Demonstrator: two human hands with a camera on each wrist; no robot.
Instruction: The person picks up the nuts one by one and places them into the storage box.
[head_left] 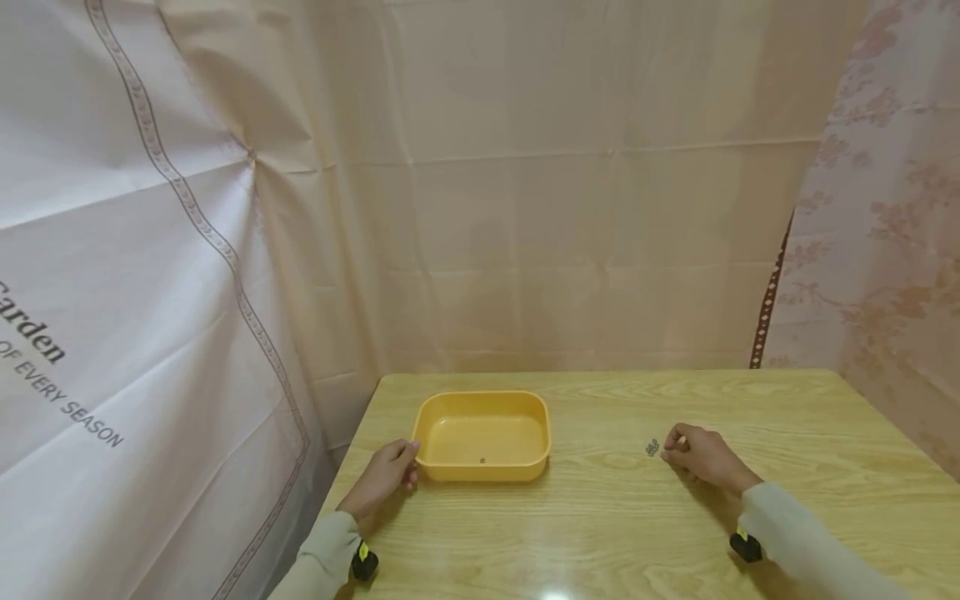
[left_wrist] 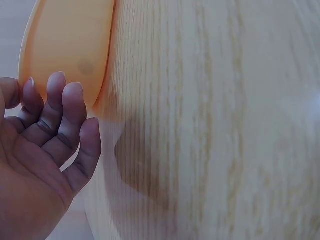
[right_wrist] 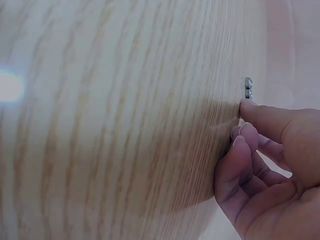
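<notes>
My left hand (head_left: pixel 387 472) is at the left side of a yellow plastic basin (head_left: pixel 482 472). Its thumb and index finger pinch the rim there; the other fingers curl loosely beside the wall, as the left wrist view shows. A small nut (head_left: pixel 482 461) lies on the basin's floor near the front wall. To the right, a little cluster of metal hex nuts (head_left: pixel 652 448) sits on the table. My right hand (head_left: pixel 703 457) rests at that cluster, its fingers bent and fingertips low at the tabletop. In the right wrist view two nuts (right_wrist: pixel 248 88) show just past one fingertip, and a narrow gap parts the fingertips.
The wood-grain table (head_left: pixel 600 517) carries everything. Behind it hangs a beige cloth (head_left: pixel 570 208); a white printed cloth (head_left: pixel 150 333) is on the left and a floral one (head_left: pixel 892 250) on the right. Each wrist bears a black strapped device (head_left: pixel 746 547).
</notes>
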